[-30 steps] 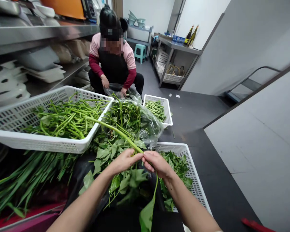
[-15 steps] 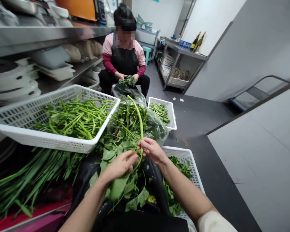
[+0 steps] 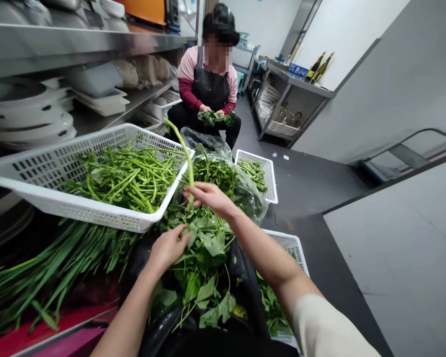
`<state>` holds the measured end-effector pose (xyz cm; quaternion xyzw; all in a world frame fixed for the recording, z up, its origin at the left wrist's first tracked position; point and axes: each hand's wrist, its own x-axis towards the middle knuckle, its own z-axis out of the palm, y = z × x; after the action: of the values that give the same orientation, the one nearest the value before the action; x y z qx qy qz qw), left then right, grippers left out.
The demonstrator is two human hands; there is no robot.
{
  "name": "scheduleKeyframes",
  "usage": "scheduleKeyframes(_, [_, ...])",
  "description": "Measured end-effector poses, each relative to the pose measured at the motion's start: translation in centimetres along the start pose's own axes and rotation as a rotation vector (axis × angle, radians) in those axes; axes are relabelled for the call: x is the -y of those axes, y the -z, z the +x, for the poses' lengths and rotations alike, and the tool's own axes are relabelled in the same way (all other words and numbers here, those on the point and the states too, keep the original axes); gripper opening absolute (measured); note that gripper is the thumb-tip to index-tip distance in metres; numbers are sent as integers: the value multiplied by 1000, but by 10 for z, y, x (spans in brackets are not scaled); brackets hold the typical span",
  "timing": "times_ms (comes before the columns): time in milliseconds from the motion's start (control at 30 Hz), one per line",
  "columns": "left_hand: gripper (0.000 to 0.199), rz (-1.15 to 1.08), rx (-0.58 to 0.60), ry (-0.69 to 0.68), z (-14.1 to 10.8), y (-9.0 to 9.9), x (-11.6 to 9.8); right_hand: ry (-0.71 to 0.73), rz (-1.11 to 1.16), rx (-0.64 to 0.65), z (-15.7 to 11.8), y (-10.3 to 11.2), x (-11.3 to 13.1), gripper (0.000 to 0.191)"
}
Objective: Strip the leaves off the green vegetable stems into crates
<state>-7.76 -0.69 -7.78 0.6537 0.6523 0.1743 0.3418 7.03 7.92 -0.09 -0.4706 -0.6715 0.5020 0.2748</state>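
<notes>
My right hand (image 3: 211,197) pinches the lower end of a long, thick green stem (image 3: 182,141), which stands up and leans left by the basket's right end. My left hand (image 3: 169,248) is lower and to the left, its fingers curled together at the edge of the leafy greens (image 3: 210,235); what they hold, if anything, is hidden. Those leaves and thin stems are heaped over black plastic (image 3: 243,263) in front of me. A white slotted basket (image 3: 92,215) at the left holds many cut green stems (image 3: 134,181).
Long green leaves (image 3: 63,267) lie under the basket at the left. Two more white baskets of greens, one far (image 3: 271,181) and one near (image 3: 299,248), stand on the right. A clear bag (image 3: 252,193) lies between. A co-worker (image 3: 213,74) sits opposite, holding dark leaves.
My right hand has moved left and away from me, carrying the stem towards the left basket. My left hand has drawn apart from it, slightly left. The view has shifted a little left.
</notes>
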Motion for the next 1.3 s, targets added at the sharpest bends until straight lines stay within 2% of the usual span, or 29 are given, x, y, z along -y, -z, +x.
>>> scheduleKeyframes(67, [49,155,94,-51,-4,-6,8,-28,-82,-30,38,11,6,30])
scheduleKeyframes(100, [54,174,111,-76,-5,-6,10,-70,-138,-64,51,16,2,30])
scheduleKeyframes(167, [52,120,101,-102,-9,-4,13,-205,-260,-144,63,21,-22,24])
scheduleKeyframes(267, [47,-70,66,-84,-9,3,12,-411,-436,-194,49,16,-79,6])
scheduleKeyframes(333, [44,-172,36,-56,-6,6,10,-471,-505,-205,30,9,-111,8])
scheduleKeyframes(433, [40,-251,-35,-20,1,6,4,-454,-556,-214,8,8,-132,8])
scheduleKeyframes(533, [34,-329,-90,-15,8,7,-13,-360,-560,-219,-5,22,-117,9])
scheduleKeyframes(633, [36,-463,-120,-45,15,8,-42,-178,-493,-236,-18,36,-79,18])
scheduleKeyframes(733, [44,-679,-117,-44,23,11,-74,27,-348,-264,-38,38,-38,25])
scheduleKeyframes(833, [35,-949,-54,-21,31,16,-97,34,-46,-133,-59,37,-15,28])
scheduleKeyframes(900, [27,-1110,7,21,32,20,-105,-14,273,-19,-75,37,-12,32])
scheduleKeyframes(1000, [15,-1242,46,123,27,26,-112,-46,577,15,-100,38,-19,38])
scheduleKeyframes(1100, [5,-1279,58,185,16,26,-120,-59,603,41,-119,35,-23,37])
scheduleKeyframes(1200, [3,-1282,89,169,7,24,-127,-13,558,16,-131,30,-22,33])
scheduleKeyframes(1300, [6,-1309,30,154,5,29,-127,11,504,3,-139,28,-24,27])
